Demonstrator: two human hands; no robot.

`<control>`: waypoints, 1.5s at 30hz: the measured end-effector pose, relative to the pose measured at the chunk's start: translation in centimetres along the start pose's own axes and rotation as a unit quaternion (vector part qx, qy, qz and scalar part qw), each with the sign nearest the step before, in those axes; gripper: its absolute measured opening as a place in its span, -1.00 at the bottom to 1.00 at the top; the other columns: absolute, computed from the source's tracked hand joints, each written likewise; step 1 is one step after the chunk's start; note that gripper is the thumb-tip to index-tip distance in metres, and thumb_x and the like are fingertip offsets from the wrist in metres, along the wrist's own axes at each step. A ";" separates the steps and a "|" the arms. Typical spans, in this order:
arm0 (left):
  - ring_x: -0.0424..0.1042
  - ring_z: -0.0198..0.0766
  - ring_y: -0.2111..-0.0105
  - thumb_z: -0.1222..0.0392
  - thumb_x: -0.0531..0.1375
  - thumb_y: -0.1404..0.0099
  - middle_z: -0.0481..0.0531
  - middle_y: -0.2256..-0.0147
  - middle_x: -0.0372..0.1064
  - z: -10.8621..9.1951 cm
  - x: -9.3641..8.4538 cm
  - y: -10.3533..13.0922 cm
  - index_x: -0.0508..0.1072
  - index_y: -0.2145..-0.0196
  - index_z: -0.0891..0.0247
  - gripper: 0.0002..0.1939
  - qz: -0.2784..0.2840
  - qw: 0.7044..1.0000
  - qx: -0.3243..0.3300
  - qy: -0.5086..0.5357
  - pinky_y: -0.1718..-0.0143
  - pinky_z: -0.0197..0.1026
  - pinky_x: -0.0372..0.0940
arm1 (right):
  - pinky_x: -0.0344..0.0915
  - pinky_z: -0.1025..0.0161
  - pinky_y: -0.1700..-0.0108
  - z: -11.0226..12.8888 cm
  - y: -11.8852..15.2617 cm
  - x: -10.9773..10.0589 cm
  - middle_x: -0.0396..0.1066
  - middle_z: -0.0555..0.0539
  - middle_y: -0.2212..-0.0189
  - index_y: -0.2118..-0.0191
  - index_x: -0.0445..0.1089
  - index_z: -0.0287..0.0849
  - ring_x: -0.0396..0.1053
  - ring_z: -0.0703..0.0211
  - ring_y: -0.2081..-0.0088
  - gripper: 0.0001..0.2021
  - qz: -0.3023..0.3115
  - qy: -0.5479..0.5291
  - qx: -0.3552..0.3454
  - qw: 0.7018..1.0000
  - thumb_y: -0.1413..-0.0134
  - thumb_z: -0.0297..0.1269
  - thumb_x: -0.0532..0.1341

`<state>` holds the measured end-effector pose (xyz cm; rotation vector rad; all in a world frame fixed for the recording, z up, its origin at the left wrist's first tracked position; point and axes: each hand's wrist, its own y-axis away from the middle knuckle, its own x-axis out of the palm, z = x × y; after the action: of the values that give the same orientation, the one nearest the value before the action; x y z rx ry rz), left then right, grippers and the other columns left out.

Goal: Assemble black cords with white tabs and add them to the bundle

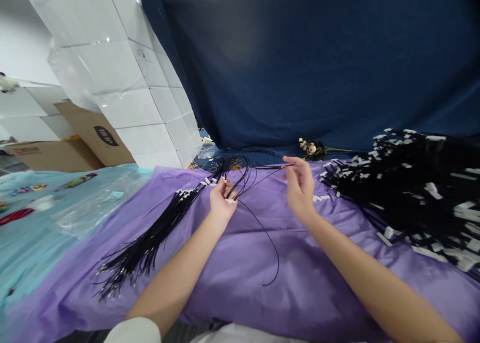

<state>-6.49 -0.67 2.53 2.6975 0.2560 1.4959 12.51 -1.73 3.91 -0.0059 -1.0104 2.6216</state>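
The left hand (223,199) was closed around several thin, flexible black cords with small white tags (233,189), above the wrinkled purple cloth (232,268). The held cords fanned into loose loops, one strand curving down toward the person. Another stretched to the fingertips of the right hand (301,187), its fingers loosely curled; whether they gripped it could not be told. A long, straight bundle of white-tagged black cords (165,225) lay left, and a dense pile of similar cords (397,183) right.
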 end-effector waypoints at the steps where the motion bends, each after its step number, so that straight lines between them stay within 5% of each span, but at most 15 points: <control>1: -0.11 -0.54 0.77 0.28 0.06 -0.25 -0.12 0.63 0.15 0.0 -0.1 -0.2 0.30 0.46 0.33 -0.86 -0.007 1.000 0.003 0.003 0.75 -0.37 -0.21 | 0.36 0.22 0.25 0.1 -0.1 0.0 0.32 -0.14 0.08 0.06 0.25 -0.14 0.35 0.17 0.19 -0.75 -0.024 -0.012 -0.024 0.999 -0.20 -0.19 0.03; 5: -0.12 -0.53 0.77 0.28 0.06 -0.26 -0.15 0.66 0.08 0.3 -0.4 -0.6 0.25 0.50 0.31 -0.83 -0.044 0.999 0.011 -0.004 0.74 -0.39 -0.22 | 0.36 0.18 0.22 0.6 0.0 -0.1 0.34 -0.12 0.16 0.10 0.27 -0.13 0.36 0.19 0.22 -0.81 -0.068 -0.042 -0.126 0.989 -0.24 -0.28 0.00; 12: -0.08 -0.56 0.75 0.22 0.20 -0.13 -0.20 0.60 0.11 1.1 -0.1 0.0 0.23 0.45 0.27 -0.83 -0.055 0.994 0.031 -0.091 0.72 -0.41 -0.20 | 0.38 0.14 0.19 1.8 1.2 0.1 0.39 -0.05 0.32 0.17 0.30 -0.09 0.41 0.19 0.25 -0.83 0.010 -0.073 -0.207 0.976 -0.25 -0.39 -0.01; 20: -0.06 -0.56 0.74 0.03 0.29 -0.01 -0.21 0.54 0.07 2.3 1.1 1.7 0.32 0.36 0.20 -0.70 -0.020 0.971 0.039 -0.235 0.73 -0.41 -0.20 | 0.28 0.33 0.46 -0.1 1.5 0.5 0.37 0.01 0.36 -0.11 -0.08 -0.01 0.35 0.30 0.48 -0.65 0.260 -0.076 -0.129 0.954 -0.25 -0.35 -0.03; 24: -0.08 -0.55 0.74 0.02 0.30 0.01 -0.21 0.60 -0.01 2.3 1.2 1.9 0.32 0.39 0.21 -0.69 0.014 0.971 0.015 -0.237 0.73 -0.40 -0.22 | 0.27 0.30 0.33 -0.7 1.5 0.1 0.44 -0.04 0.32 0.01 0.20 -0.10 0.40 0.24 0.38 -0.75 0.330 0.086 -0.126 0.932 -0.21 -0.36 0.01; 30: -0.11 -0.52 0.75 0.06 0.29 -0.03 -0.22 0.67 -0.14 2.1 1.2 2.2 0.30 0.41 0.22 -0.73 0.082 0.972 -0.017 -0.221 0.74 -0.41 -0.24 | 0.18 0.37 0.35 -0.6 1.4 -0.1 0.47 -0.01 0.33 0.29 0.40 -0.11 0.39 0.26 0.39 -0.85 0.290 0.238 -0.155 0.914 -0.13 -0.35 0.08; 45: -0.09 -0.56 0.76 0.13 0.28 -0.05 -0.13 0.60 0.12 2.2 1.1 2.2 0.38 0.40 0.30 -0.78 0.101 0.974 -0.008 -0.204 0.74 -0.38 -0.27 | 0.14 0.37 0.38 -0.2 1.1 -0.2 0.46 0.01 0.43 0.38 0.43 -0.13 0.34 0.28 0.46 -0.85 0.274 0.255 -0.135 0.917 -0.05 -0.37 0.11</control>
<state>-3.83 -2.53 2.52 3.0043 -0.0503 0.9290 12.40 -2.43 2.96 -1.1266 -1.2874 2.6587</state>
